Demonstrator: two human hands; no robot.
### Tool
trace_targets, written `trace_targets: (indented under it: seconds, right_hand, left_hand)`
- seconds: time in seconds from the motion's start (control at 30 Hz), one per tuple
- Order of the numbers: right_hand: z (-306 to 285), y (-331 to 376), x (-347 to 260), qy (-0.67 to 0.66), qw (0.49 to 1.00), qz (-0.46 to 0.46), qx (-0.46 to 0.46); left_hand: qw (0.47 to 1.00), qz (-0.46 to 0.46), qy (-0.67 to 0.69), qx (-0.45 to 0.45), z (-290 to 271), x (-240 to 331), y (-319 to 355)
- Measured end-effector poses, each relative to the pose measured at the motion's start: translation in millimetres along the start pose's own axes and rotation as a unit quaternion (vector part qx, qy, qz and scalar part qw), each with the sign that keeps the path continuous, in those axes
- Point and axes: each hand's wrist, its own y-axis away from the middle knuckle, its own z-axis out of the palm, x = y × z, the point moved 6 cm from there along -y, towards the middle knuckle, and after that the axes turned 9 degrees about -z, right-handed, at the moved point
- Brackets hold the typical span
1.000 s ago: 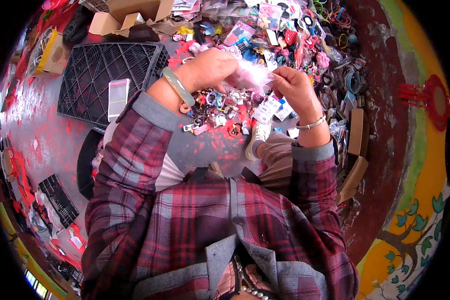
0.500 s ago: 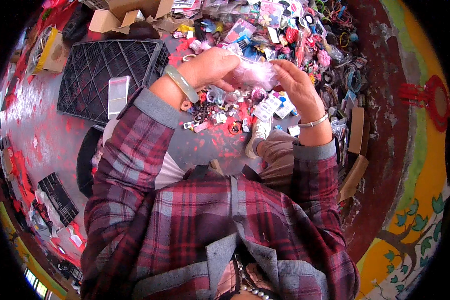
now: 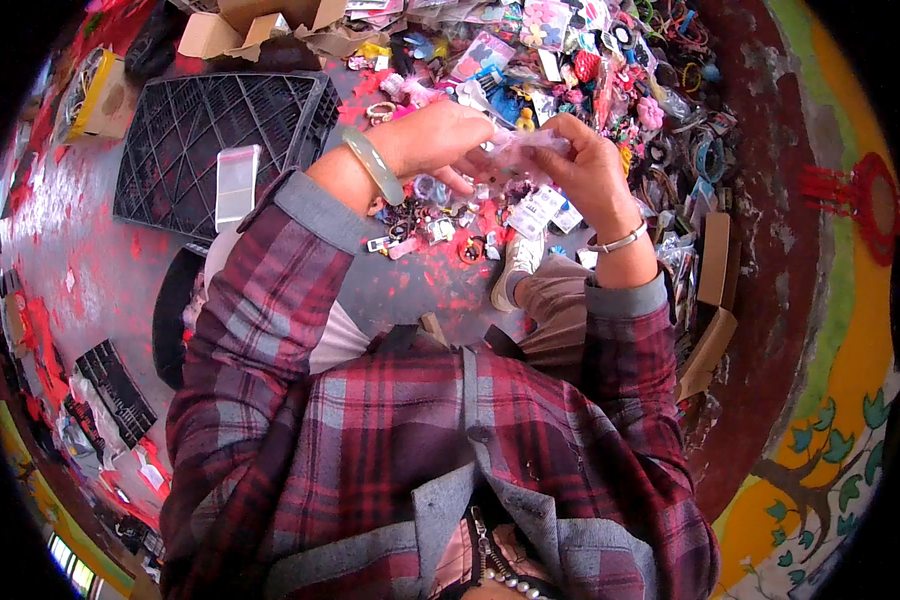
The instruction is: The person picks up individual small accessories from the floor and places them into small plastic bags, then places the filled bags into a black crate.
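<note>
A fluffy, pale pink hair accessory (image 3: 515,152) is stretched between my two hands, above a pile of small hair ornaments (image 3: 610,75). My left hand (image 3: 435,140), with a pale bangle on its wrist, closes its fingers on the left end. My right hand (image 3: 590,170), wearing a thin silver bangle, pinches the right end between thumb and fingers. Which exact kind of accessory it is cannot be made out. Small carded packs (image 3: 535,212) and loose hair ties (image 3: 470,248) lie just below my hands.
An upturned black plastic crate (image 3: 220,120) stands at the left, with a stack of clear sleeves (image 3: 237,185) on it. Open cardboard boxes lie at the far left (image 3: 260,30) and by my right side (image 3: 712,260). A painted wall (image 3: 840,330) curves along the right.
The fluffy pink piece has gone from a rounded puff to a thinner, stretched shape. My right hand has shifted slightly left and turned; my left hand has moved slightly right.
</note>
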Motion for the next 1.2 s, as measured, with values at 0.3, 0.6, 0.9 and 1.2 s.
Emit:
trace_targets:
  seconds: [0.3,0.6,0.9,1.2]
  right_hand:
    - [-9.0,-0.1,-14.1,-0.055,0.975,-0.131,0.174]
    - [-5.7,-1.1,-40.7,0.066,0.951,-0.275,0.122]
    - [5.2,-3.7,-20.7,-0.051,0.984,-0.152,0.079]
    - [39.0,-1.2,16.4,-0.321,0.939,0.072,-0.103]
  left_hand:
    - [0.994,0.019,0.097,0.034,-0.6,1.4,0.4]
    - [0.997,0.026,0.066,0.033,-1.3,0.5,0.8]
    - [0.998,0.062,-0.006,0.017,8.8,7.0,5.0]
    - [0.853,0.355,-0.326,0.201,7.6,32.7,12.4]
